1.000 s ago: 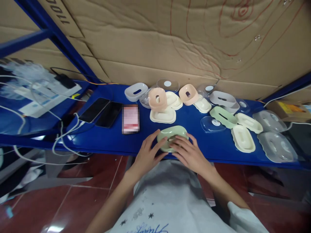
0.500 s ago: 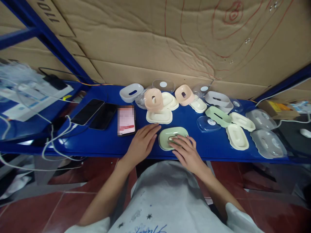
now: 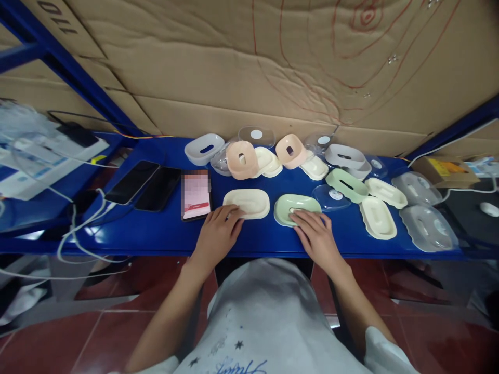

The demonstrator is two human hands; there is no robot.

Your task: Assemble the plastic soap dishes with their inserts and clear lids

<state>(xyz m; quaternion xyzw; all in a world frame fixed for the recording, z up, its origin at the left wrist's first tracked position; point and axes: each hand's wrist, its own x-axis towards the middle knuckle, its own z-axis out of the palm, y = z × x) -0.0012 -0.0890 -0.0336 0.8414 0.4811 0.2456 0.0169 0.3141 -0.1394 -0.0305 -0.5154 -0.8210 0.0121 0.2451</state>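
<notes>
A cream oval tray [image 3: 253, 200] lies flat on the blue table in front of me. My left hand [image 3: 219, 231] has its fingertips over the tray's left end and its thumb at the near edge. To the right sits a pale green soap dish [image 3: 283, 209] with a slot in its floor, resting on a cream rim. My right hand [image 3: 317, 236] reaches over its near right side, fingers inside the dish and thumb at the outer edge. The fingers hide part of the slot.
Behind are peach soap dishes [image 3: 238, 165], a grey dish [image 3: 200, 150] and clear lids [image 3: 257, 136]. More cream trays [image 3: 377, 218], a green dish [image 3: 346, 186] and clear lids [image 3: 429, 228] lie right. A lit phone [image 3: 196, 195], dark phones [image 3: 134, 182] and white cables [image 3: 83, 228] lie left.
My left hand has taken the cream tray and drawn it toward me, out from beside the peach dish. My right hand has slid the green soap dish to the right.
</notes>
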